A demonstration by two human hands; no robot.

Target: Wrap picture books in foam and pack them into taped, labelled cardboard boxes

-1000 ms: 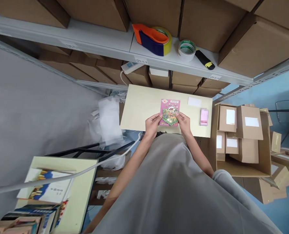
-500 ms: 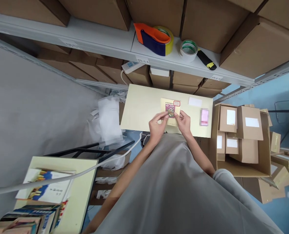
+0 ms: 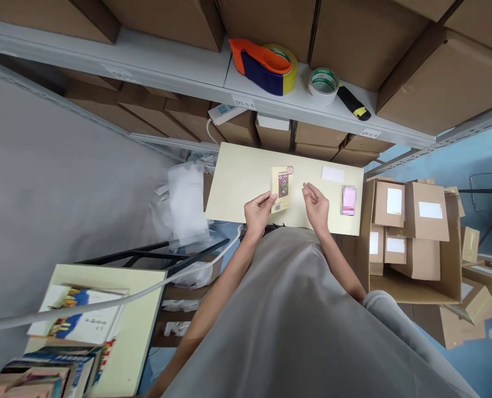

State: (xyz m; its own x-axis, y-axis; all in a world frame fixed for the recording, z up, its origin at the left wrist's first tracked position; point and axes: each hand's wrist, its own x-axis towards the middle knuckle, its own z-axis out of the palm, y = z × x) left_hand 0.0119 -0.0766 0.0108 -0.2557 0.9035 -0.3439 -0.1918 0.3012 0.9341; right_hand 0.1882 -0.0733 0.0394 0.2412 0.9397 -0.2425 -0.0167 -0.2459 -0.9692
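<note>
held book (image 3: 284, 188): 1 | tape rolls (image 3: 321, 98): 2 | dispenser (image 3: 257, 73): 1 | cutter (image 3: 352, 102): 1

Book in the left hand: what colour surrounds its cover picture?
Pale yellow; the head view shows the book best.

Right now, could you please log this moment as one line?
left hand: holds pale-yellow book | right hand: apart from book, nothing visibly held | table: white slip, pixelated pink item

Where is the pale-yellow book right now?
In the head view, the pale-yellow book is held in the left hand over the cream tabletop, to the left of the right hand.
</note>
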